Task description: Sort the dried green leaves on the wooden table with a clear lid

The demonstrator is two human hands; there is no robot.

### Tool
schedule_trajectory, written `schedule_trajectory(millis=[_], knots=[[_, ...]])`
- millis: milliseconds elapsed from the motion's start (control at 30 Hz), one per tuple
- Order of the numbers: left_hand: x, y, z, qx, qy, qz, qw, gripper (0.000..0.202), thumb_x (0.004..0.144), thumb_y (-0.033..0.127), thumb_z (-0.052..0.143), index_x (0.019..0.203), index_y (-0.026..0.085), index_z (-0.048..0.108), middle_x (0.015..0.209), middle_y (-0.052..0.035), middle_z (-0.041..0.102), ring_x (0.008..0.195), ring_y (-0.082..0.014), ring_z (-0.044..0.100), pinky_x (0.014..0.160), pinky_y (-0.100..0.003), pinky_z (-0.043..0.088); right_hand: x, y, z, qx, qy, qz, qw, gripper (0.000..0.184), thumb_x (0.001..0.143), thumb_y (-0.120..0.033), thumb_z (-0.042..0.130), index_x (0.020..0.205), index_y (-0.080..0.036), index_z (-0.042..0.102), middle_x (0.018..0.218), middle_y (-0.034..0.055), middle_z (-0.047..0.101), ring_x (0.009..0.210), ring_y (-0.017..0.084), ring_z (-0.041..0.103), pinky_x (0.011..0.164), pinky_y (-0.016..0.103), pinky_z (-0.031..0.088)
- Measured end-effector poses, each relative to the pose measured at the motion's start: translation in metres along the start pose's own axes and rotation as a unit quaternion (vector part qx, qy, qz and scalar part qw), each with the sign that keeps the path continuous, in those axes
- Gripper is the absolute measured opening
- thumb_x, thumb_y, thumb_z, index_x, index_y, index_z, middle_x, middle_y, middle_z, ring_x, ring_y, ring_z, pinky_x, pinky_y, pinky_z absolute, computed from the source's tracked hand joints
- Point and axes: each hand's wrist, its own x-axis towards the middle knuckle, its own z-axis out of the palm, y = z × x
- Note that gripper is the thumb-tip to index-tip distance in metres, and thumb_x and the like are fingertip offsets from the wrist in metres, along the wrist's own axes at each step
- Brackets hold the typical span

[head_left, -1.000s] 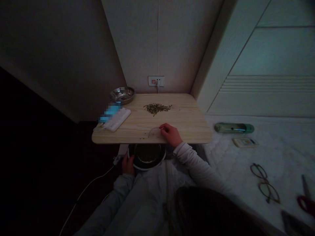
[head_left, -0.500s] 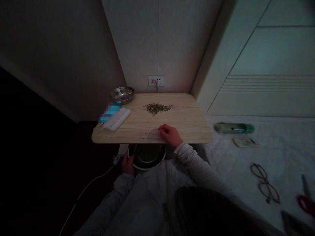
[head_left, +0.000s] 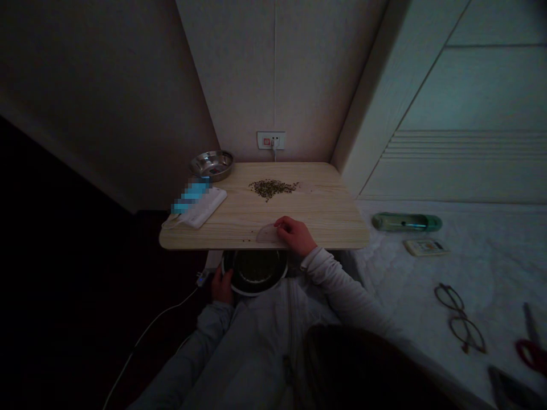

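Note:
My right hand (head_left: 296, 234) rests near the front edge of a small wooden table (head_left: 329, 219), its fingers pinched on a thin, see-through sheet (head_left: 265, 234) that looks like clear plastic. Just left of the sheet lie a few small dark grains (head_left: 247, 240). Farther back on the tabletop is a loose pile of small greenish-brown grains (head_left: 270, 188); their kind is unclear. Below the table edge, my left hand (head_left: 222, 286) grips the left side of a round, dark dish with a pale rim (head_left: 248, 293). The table hides its far part, and what it contains is too dark to tell.
A steel bowl (head_left: 212, 174) stands at the table's back left, by a white power bank-like block (head_left: 205, 208) and a blurred-out phone. A socket (head_left: 270, 140) is on the wall. On the bedding at right lie a green bottle (head_left: 405, 222), glasses (head_left: 460, 319) and red-handled scissors (head_left: 530, 354).
Hardly anything differs. The clear sheet in my right hand sits slightly farther left and shows more plainly; my left hand stays on the dish.

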Motion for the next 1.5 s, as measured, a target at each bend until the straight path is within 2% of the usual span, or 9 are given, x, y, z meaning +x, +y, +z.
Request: schedule_trajectory(millis=[100, 300, 400, 633, 1167, 1500], knots=[[0.001, -0.002, -0.001, -0.002, 0.001, 0.003, 1.0, 0.039, 0.053, 0.024, 0.05, 0.09, 0.013, 0.053, 0.079, -0.0048, 0.056, 0.078, -0.0171, 0.048, 0.068, -0.027, 0.036, 0.0, 0.0, 0.0, 0.007, 0.009, 0.004, 1.0, 0.02, 0.064, -0.024, 0.039, 0.078, -0.017, 0.051, 0.054, -0.0032, 0.047, 0.05, 0.006, 0.041, 0.05, 0.018, 0.03], [0.004, -0.006, -0.002, -0.003, -0.016, 0.015, 1.0, 0.038, 0.053, 0.025, 0.05, 0.09, 0.013, 0.053, 0.074, -0.0044, 0.055, 0.071, -0.0162, 0.049, 0.065, -0.028, 0.037, 0.014, -0.005, 0.006, 0.058, -0.015, -0.017, 0.998, 0.02, 0.064, -0.023, 0.039, 0.078, -0.016, 0.051, 0.053, -0.0038, 0.045, 0.049, 0.006, 0.039, 0.049, 0.017, 0.03], [0.002, -0.004, -0.001, 0.003, 0.001, 0.011, 1.0, 0.037, 0.053, 0.023, 0.051, 0.088, 0.013, 0.054, 0.074, -0.0043, 0.056, 0.07, -0.0151, 0.049, 0.066, -0.026, 0.037, 0.021, -0.008, 0.012, 0.072, -0.013, -0.011, 0.997, 0.019, 0.063, -0.022, 0.039, 0.077, -0.015, 0.051, 0.053, -0.0036, 0.046, 0.05, 0.006, 0.04, 0.05, 0.017, 0.031], [0.002, -0.008, -0.002, -0.043, -0.006, -0.004, 0.999, 0.043, 0.054, 0.023, 0.051, 0.096, 0.015, 0.05, 0.078, -0.0035, 0.055, 0.073, -0.0149, 0.049, 0.067, -0.026, 0.037, 0.018, -0.008, 0.013, 0.074, -0.017, -0.023, 0.997, 0.02, 0.064, -0.022, 0.038, 0.078, -0.015, 0.051, 0.054, -0.0037, 0.046, 0.05, 0.006, 0.039, 0.051, 0.016, 0.031], [0.0, 0.0, 0.002, -0.024, -0.009, 0.018, 1.0, 0.042, 0.054, 0.02, 0.051, 0.095, 0.01, 0.051, 0.073, -0.0028, 0.056, 0.07, -0.0126, 0.048, 0.064, -0.022, 0.036, 0.017, -0.008, 0.013, 0.012, -0.049, -0.043, 0.998, 0.022, 0.066, -0.025, 0.039, 0.082, -0.017, 0.052, 0.059, -0.0023, 0.05, 0.054, 0.006, 0.042, 0.053, 0.017, 0.031], [0.004, -0.009, -0.001, -0.036, 0.001, -0.001, 0.999, 0.043, 0.053, 0.022, 0.051, 0.096, 0.013, 0.05, 0.077, -0.003, 0.055, 0.072, -0.0134, 0.047, 0.067, -0.025, 0.035, 0.018, -0.007, 0.014, 0.019, -0.03, -0.038, 0.999, 0.021, 0.066, -0.024, 0.04, 0.081, -0.016, 0.052, 0.058, -0.0024, 0.05, 0.053, 0.006, 0.042, 0.052, 0.017, 0.031]])
